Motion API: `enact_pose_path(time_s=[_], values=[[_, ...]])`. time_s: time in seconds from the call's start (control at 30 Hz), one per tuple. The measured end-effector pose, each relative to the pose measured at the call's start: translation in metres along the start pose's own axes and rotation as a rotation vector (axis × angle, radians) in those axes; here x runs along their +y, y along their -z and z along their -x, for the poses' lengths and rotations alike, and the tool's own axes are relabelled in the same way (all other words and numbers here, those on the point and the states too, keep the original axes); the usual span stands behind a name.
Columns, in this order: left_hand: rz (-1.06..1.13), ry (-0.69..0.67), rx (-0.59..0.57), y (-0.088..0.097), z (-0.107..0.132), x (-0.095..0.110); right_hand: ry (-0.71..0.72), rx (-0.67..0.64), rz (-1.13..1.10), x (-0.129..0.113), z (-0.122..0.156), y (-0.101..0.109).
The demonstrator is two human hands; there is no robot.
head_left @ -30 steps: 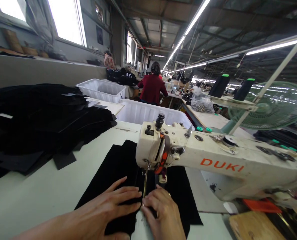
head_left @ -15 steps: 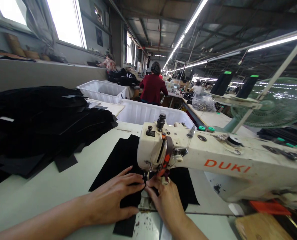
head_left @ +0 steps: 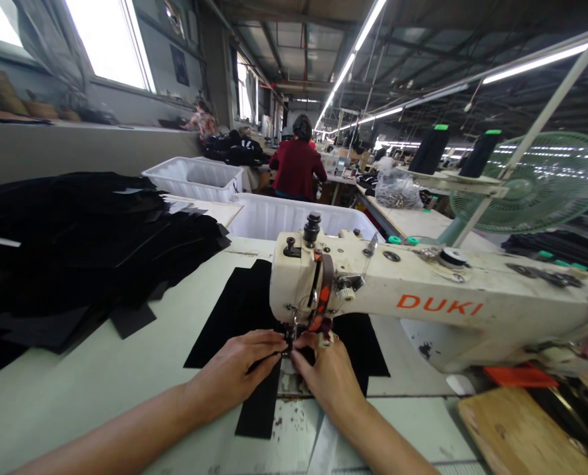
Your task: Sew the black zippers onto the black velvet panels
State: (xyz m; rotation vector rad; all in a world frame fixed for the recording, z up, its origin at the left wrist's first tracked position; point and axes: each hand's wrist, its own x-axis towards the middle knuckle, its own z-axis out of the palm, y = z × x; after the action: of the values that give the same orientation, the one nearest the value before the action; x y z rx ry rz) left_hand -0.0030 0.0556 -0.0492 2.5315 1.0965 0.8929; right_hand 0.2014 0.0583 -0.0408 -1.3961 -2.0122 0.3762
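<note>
A black fabric piece (head_left: 227, 316) lies under the needle of a white sewing machine (head_left: 373, 284) marked DUKI. One strip of it hangs back towards me, and its right part shows beyond my right wrist. My left hand (head_left: 241, 363) grips the fabric just left of the presser foot (head_left: 290, 335), fingers together and thumb tucked in. On the other side of the foot, my right hand (head_left: 326, 373) pinches the cloth with thumb and forefinger. Both sets of fingertips are very close to the needle. The exact edge between them is hidden.
A large heap of black cut pieces (head_left: 76, 257) covers the table's left. White plastic bins (head_left: 294, 221) stand behind the machine. Thread cones (head_left: 429, 150) and a green fan (head_left: 531, 185) are at right. A wooden board (head_left: 521, 429) sits low right; a co-worker (head_left: 298, 165) sits ahead.
The fabric has slid forward under the foot, its near strip now ending farther from me. My left thumb, spread out before, has drawn in to the fingers. The camera view has shifted slightly.
</note>
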Motion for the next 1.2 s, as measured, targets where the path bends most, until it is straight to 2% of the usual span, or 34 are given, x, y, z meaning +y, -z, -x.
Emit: enact_pose_path(time_s=[0.17,0.4,0.53,0.63,0.83,1.03,1.1,1.2], values=[[-0.057,-0.162,-0.036,0.006,-0.002,0.01,-0.008,0.016,0.034,0.002,-0.002,-0.005],[-0.216,-0.248,-0.077,0.009,-0.005,0.019,0.082,0.023,0.063,0.005,0.005,0.006],[-0.249,-0.211,-0.06,0.009,-0.005,0.018,0.134,0.069,0.162,0.006,0.004,-0.001],[-0.241,-0.176,-0.083,0.009,-0.005,0.017,0.12,0.087,0.216,0.008,0.002,-0.006],[-0.277,-0.168,-0.12,0.01,-0.003,0.017,0.096,0.06,0.373,0.008,0.002,-0.008],[-0.23,-0.18,-0.109,0.01,-0.003,0.014,0.048,0.088,0.421,0.007,-0.02,-0.016],[-0.219,-0.179,-0.102,0.009,-0.002,0.012,0.06,0.083,0.428,0.009,-0.027,-0.015],[-0.208,-0.183,-0.075,0.009,0.001,0.009,0.139,0.048,0.421,0.013,-0.025,0.0]])
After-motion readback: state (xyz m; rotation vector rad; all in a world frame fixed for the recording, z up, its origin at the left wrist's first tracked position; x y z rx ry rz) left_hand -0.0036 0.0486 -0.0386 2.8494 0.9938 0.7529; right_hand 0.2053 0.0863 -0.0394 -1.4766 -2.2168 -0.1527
